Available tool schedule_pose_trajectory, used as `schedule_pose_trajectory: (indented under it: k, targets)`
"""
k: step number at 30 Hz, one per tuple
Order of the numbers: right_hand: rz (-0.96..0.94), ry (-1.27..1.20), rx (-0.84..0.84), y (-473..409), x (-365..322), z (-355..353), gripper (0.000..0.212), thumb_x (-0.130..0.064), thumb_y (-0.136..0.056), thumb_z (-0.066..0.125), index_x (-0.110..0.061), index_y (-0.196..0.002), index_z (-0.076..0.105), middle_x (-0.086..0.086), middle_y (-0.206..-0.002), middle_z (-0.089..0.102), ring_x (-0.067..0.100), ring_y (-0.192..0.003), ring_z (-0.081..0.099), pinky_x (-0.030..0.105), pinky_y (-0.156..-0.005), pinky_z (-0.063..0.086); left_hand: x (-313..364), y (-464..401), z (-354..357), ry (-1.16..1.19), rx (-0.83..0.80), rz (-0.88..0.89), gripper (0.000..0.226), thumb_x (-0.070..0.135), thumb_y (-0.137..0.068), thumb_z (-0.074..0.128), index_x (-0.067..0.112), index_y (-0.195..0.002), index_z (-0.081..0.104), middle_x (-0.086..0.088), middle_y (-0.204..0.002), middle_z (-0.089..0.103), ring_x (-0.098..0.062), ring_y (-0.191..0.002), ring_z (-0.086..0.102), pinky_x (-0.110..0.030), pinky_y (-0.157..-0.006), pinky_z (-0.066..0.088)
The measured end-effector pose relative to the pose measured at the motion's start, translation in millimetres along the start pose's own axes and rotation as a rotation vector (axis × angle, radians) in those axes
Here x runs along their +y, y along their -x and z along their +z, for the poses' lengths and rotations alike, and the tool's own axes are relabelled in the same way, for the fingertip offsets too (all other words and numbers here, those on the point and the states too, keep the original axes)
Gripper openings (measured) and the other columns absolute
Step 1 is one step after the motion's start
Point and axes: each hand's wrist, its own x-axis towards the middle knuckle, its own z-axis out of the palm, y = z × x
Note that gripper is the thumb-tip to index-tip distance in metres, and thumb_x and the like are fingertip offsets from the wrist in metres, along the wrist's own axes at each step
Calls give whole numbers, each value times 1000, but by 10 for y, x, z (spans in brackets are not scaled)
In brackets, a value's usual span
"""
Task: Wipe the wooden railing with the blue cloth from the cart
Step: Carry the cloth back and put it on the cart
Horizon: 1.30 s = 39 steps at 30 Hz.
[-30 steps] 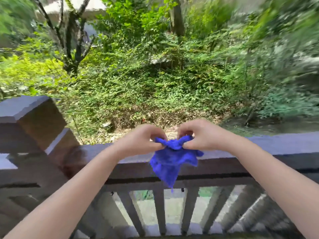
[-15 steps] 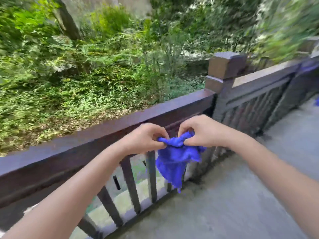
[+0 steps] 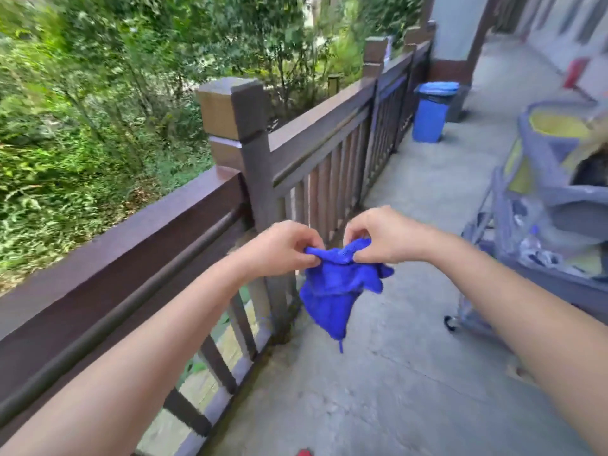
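The blue cloth point(image 3: 335, 287) hangs bunched in the air over the concrete walkway, its lower corner pointing down. My left hand point(image 3: 283, 248) pinches its upper left edge and my right hand point(image 3: 378, 235) pinches its upper right edge. The dark brown wooden railing point(image 3: 131, 238) runs from the lower left up to a square post point(image 3: 237, 116) and on toward the far end, just left of my hands. The cloth does not touch the railing. The grey cart point(image 3: 559, 199) stands at the right.
A blue bin point(image 3: 429, 113) stands against the railing farther down the walkway. The cart holds a yellow tub point(image 3: 556, 125) and bottles. Dense green bushes lie beyond the railing. A building wall and pillar point(image 3: 457, 31) close the far right.
My view has swung right, from facing the bushes over the rail to looking along the walkway; the cart and bin came into sight. Both hands keep holding the cloth the same way.
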Motion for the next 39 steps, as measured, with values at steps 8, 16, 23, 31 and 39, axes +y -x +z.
schedule_pose_trajectory:
  k: [8, 16, 23, 31, 39]
  targets:
    - [222, 54, 123, -512, 1002, -497, 22, -8, -69, 62, -15, -88, 70, 7, -90, 69, 14, -78, 49, 25, -67, 39, -37, -1725, -62, 27, -146, 199, 10, 5, -76, 62, 8, -84, 68, -11, -81, 68, -15, -71, 57, -27, -68, 46]
    - [383, 27, 214, -819, 1985, -751, 21, -6, -68, 63, -10, -86, 71, 0, -66, 56, 16, -68, 46, 9, -53, 34, 25, -3097, 192, 109, -295, 292, 29, 1, -77, 63, 27, -67, 58, -1, -69, 61, -8, -61, 52, -22, -63, 45]
    - [488, -7, 190, -1310, 3235, -1134, 16, -11, -69, 58, -21, -78, 67, -14, -50, 54, 3, -51, 50, 21, -44, 38, 136, -4443, 448, 101, -284, 277, 15, 8, -79, 63, 22, -75, 67, -5, -87, 73, -18, -83, 67, -35, -80, 56]
    - [421, -8, 112, -2323, 4545, -1700, 15, -12, -68, 57, -27, -70, 59, -12, -60, 55, 12, -62, 51, 31, -60, 46, 66, -5997, 449, 85, -231, 185, 11, 7, -80, 62, 17, -80, 67, -6, -88, 71, -19, -82, 66, -36, -79, 56]
    - [399, -40, 118, -3537, 5733, -1933, 16, -14, -67, 58, -30, -68, 57, -13, -64, 56, 10, -67, 53, 31, -60, 47, -465, -7552, 437, 91, -222, 166, 16, 7, -80, 62, 22, -75, 65, 8, -74, 65, 0, -65, 60, -7, -58, 45]
